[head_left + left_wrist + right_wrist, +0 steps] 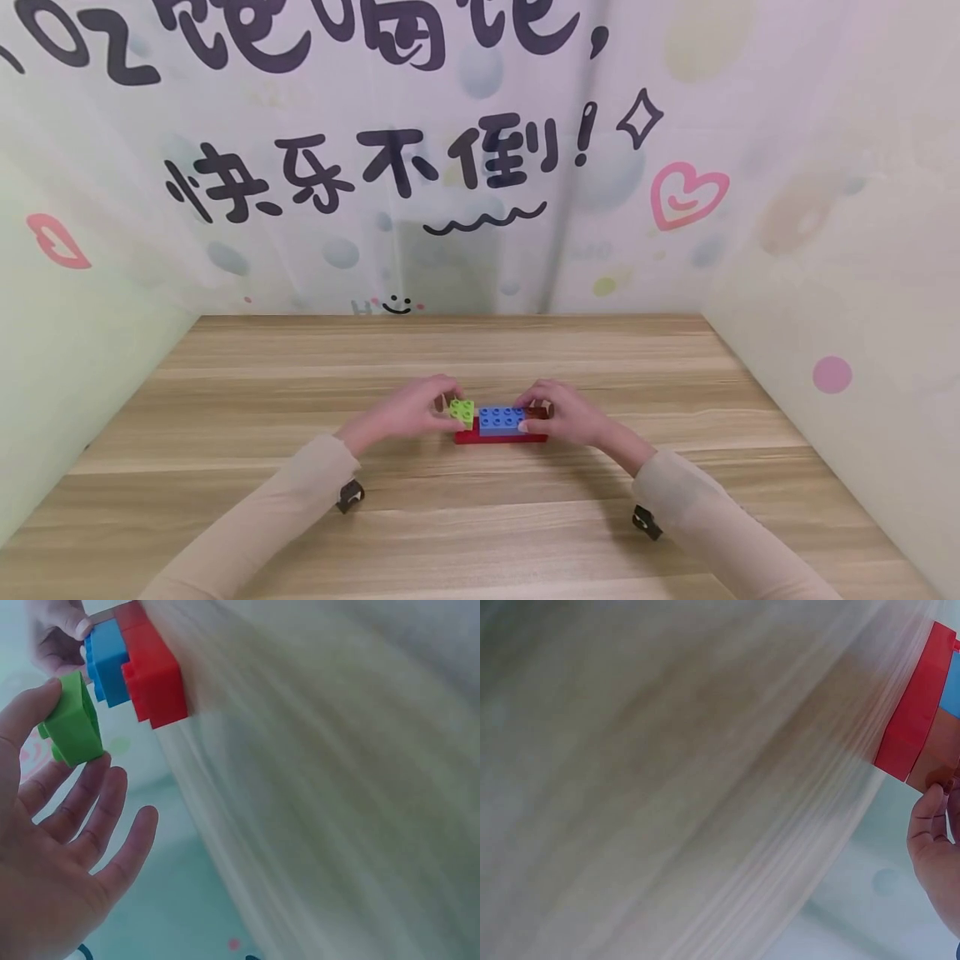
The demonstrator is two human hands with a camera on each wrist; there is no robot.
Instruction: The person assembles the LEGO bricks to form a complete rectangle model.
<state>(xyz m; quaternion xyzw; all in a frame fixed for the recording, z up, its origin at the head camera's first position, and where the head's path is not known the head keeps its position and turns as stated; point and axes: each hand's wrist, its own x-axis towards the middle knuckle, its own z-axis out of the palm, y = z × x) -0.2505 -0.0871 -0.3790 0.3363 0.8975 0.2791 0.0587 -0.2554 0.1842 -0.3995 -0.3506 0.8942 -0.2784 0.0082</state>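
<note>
My left hand [408, 408] pinches a small lime green toy brick [75, 724] between thumb and fingertips, its other fingers spread. In the left wrist view, the green brick is apart from the red layer [156, 675], with its hollow underside partly showing. That long red layer lies on the table and carries a blue brick [498, 420] with two rows of studs. Beside the blue one, at the right end, sits a brown brick [936, 750] on the red. My right hand [573, 417] grips the brown brick, its thumb reaching the blue brick's near corner.
The bricks stand on a wood-grain table [480, 533]. A white printed curtain [480, 267] hangs behind the table's far edge, and pale walls [840, 275] flank it on both sides. Black wrist straps [350, 497] show below each sleeve.
</note>
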